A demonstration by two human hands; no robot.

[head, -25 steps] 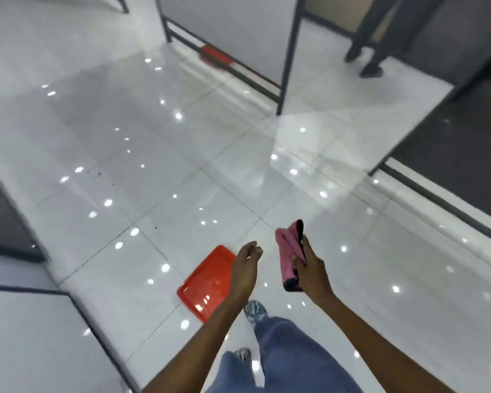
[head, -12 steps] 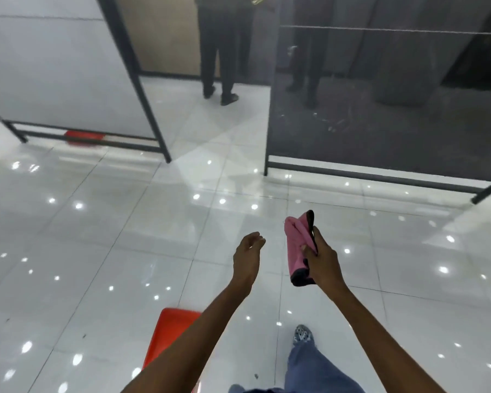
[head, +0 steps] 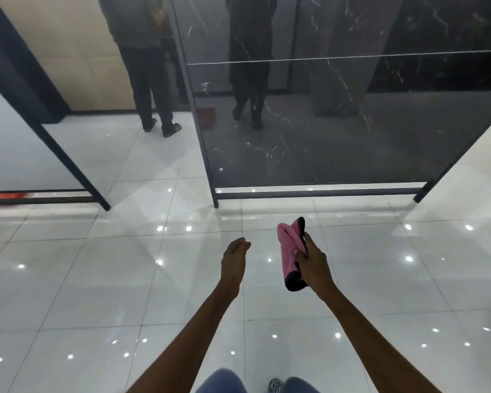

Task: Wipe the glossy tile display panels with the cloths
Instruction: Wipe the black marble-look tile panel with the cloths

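My right hand (head: 313,263) grips a folded pink cloth with a dark edge (head: 289,251), held upright in front of me above the floor. To its left my left hand (head: 234,259) hangs with loosely curled fingers and holds nothing. Straight ahead stands a glossy dark marble-patterned tile display panel (head: 338,123) in a dark metal frame, about a step beyond my hands. A pale grey display panel (head: 9,148) leans in its own frame at the left.
A person in dark trousers (head: 150,80) stands in the gap between the two panels. A white panel (head: 465,177) rises at the right. Something red (head: 3,196) lies under the left panel. Glossy white floor tiles (head: 97,279) spread around me.
The view has swung right and up to face the dark panel, which is now closer. The red tray near my feet has left the view. Both hands keep their poses.
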